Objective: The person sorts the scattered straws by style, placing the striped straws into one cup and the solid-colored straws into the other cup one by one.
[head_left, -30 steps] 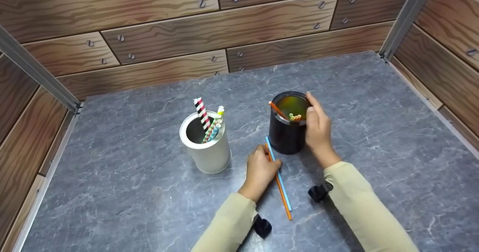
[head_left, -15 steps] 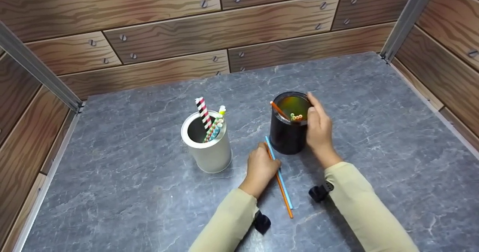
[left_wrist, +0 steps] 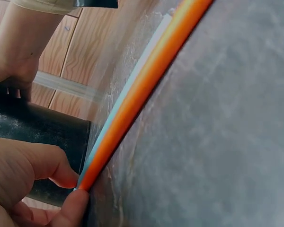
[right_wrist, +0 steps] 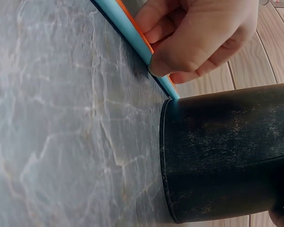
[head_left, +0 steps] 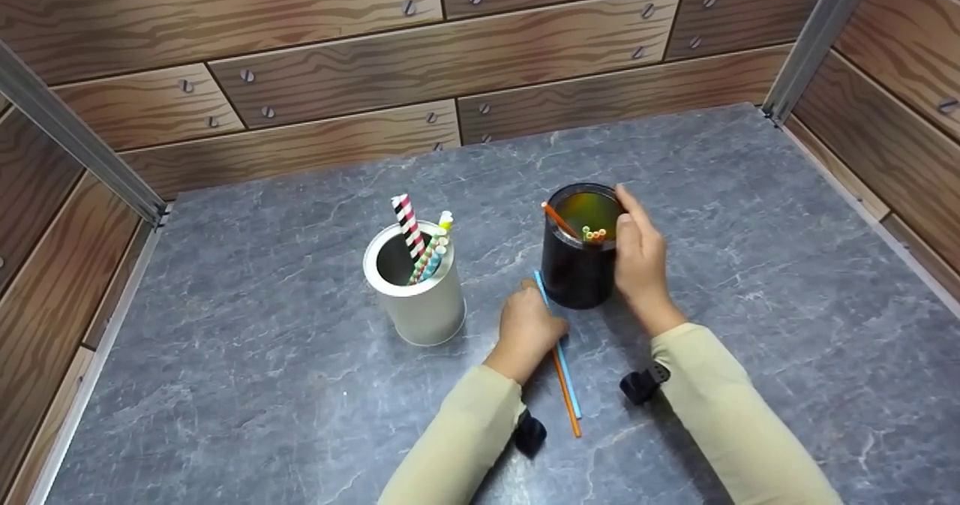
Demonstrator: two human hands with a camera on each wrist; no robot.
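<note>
My left hand [head_left: 529,326] pinches two slim straws, one orange [left_wrist: 144,85] and one light blue [right_wrist: 128,30], between thumb and fingers. They lie side by side, low along the tabletop, and their far ends reach the base of a black can [head_left: 576,276]. That can stands upright, with my right hand [head_left: 641,265] gripping its right side near the rim. Inside it, an orange straw [head_left: 559,220] leans against the left of the rim, and several thin straw ends [head_left: 594,235] show lower down.
Left of the hands stands a white can [head_left: 429,314] holding several patterned paper straws, among them a pink-striped one [head_left: 411,231]. The grey marbled table [head_left: 262,325] is bounded by wood-print walls [head_left: 420,62] at the back and sides.
My left hand has slid slightly and turned over the two straws, whose near ends have swung a little left. The right hand and both cans stay in place.
</note>
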